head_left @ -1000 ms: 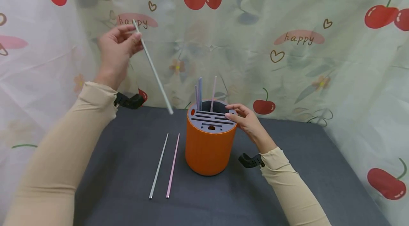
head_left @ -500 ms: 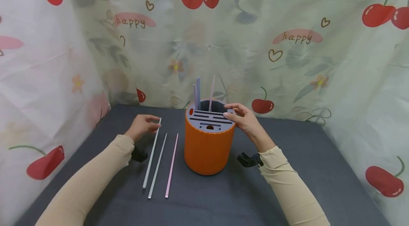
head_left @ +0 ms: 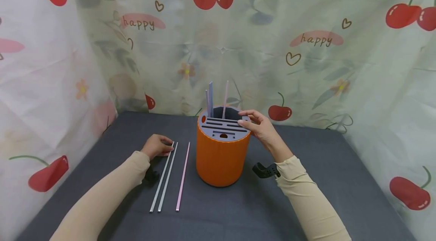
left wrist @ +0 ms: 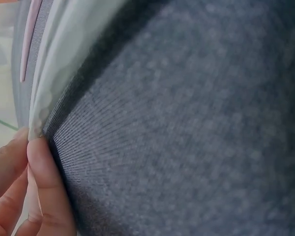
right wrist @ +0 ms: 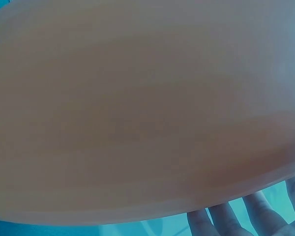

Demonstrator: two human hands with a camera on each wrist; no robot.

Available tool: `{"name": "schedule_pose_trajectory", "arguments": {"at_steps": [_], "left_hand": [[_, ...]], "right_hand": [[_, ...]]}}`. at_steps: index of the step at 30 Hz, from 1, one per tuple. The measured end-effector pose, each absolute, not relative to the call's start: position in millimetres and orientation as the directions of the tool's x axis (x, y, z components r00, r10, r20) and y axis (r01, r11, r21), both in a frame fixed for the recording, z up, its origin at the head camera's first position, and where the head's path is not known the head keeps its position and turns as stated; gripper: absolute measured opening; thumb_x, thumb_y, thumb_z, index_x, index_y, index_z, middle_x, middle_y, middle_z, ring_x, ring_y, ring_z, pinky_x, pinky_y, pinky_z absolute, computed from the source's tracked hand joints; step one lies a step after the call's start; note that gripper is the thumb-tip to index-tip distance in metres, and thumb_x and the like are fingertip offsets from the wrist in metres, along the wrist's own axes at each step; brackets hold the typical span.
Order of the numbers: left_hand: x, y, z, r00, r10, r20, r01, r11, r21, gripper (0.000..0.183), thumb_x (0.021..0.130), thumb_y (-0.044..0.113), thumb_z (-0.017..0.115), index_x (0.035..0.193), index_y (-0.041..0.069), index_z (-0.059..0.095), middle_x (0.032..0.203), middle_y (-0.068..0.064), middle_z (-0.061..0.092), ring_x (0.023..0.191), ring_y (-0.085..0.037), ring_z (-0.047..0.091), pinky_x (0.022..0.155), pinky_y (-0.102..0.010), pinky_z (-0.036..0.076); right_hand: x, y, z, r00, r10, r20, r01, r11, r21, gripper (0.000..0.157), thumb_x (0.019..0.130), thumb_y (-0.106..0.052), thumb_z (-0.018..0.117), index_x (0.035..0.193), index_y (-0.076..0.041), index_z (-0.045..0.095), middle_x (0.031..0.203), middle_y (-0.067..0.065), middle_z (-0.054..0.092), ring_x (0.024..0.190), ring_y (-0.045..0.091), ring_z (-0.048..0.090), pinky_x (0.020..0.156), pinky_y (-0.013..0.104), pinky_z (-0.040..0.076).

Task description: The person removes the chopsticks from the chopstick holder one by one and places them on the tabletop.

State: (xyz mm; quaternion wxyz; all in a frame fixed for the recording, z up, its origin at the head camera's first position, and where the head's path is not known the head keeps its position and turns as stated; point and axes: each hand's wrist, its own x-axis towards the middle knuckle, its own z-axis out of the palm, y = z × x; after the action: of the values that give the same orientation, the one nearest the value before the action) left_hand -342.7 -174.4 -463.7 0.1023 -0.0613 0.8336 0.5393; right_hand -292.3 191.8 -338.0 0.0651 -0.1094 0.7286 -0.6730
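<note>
My left hand (head_left: 158,145) is low at the left of the table, thumb and finger pinching the far tip of a pale green chopstick (head_left: 161,179). That chopstick lies lengthwise along the cloth; in the left wrist view its tip (left wrist: 51,98) has a bumpy grip texture. Right beside it, nearly parallel, is a second pale chopstick (head_left: 168,176). A pink chopstick (head_left: 183,177) lies farther right. My right hand (head_left: 261,129) grips the right rim of an orange cylindrical holder (head_left: 221,161), thumb on its grey slotted top. In the right wrist view the holder's wall hides most of the hand.
Several lilac-blue chopsticks (head_left: 210,99) and one pink chopstick (head_left: 226,99) stand upright in the holder's rear opening. Dark grey cloth (head_left: 299,203) covers the table. A cherry-print curtain (head_left: 238,44) hangs behind and at both sides.
The left hand has come down from high at the left with the pale chopstick, laid it on the table, and slid it toward me and right, beside its match. The right hand stays put.
</note>
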Motion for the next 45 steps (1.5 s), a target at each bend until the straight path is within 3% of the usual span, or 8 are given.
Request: {"name": "schedule_pose_trajectory", "arguments": {"at_steps": [9,22,38,45], "left_hand": [[-341.9,-172.0,-459.5,-0.967,-0.004,-0.255,-0.231,0.438,0.869,0.037,0.078,-0.006,0.075,0.113,-0.007,0.064,0.092,-0.016,0.057,0.054,-0.009,0.061,0.055,-0.025,0.058],[-342.2,-170.2,-457.9,-0.963,-0.030,-0.267,-0.251,0.455,0.854,0.037,0.077,-0.006,0.076,0.112,-0.006,0.063,0.083,-0.013,0.059,0.053,-0.010,0.061,0.053,-0.025,0.058],[-340.4,-169.5,-455.1,-0.954,-0.044,-0.297,-0.286,0.431,0.856,0.037,0.077,-0.004,0.078,0.112,-0.004,0.065,0.100,-0.019,0.058,0.054,-0.009,0.061,0.054,-0.023,0.058],[-342.7,-171.9,-454.4,-0.957,-0.042,-0.287,-0.274,0.455,0.847,0.037,0.078,0.001,0.078,0.112,-0.005,0.064,0.094,-0.015,0.060,0.054,-0.008,0.061,0.053,-0.025,0.058]], "right_hand": [[-291.7,192.1,-337.1,-0.967,-0.249,0.045,-0.065,0.075,-0.995,0.028,0.092,-0.018,0.067,0.119,-0.016,0.059,0.143,0.011,0.046,0.126,0.027,0.045,0.107,0.046,0.043],[-291.6,192.5,-335.9,-0.963,-0.262,0.059,-0.081,0.072,-0.994,0.025,0.093,-0.016,0.066,0.117,-0.016,0.060,0.139,0.012,0.048,0.119,0.024,0.048,0.098,0.035,0.049],[-290.9,193.8,-335.1,-0.960,-0.272,0.070,-0.090,0.061,-0.994,0.023,0.093,-0.015,0.065,0.116,-0.017,0.060,0.140,0.014,0.047,0.114,0.022,0.051,0.092,0.029,0.052],[-292.1,194.3,-336.6,-0.959,-0.275,0.066,-0.089,0.074,-0.993,0.027,0.093,-0.018,0.066,0.119,-0.017,0.059,0.140,0.013,0.047,0.113,0.020,0.052,0.094,0.030,0.051]]}}
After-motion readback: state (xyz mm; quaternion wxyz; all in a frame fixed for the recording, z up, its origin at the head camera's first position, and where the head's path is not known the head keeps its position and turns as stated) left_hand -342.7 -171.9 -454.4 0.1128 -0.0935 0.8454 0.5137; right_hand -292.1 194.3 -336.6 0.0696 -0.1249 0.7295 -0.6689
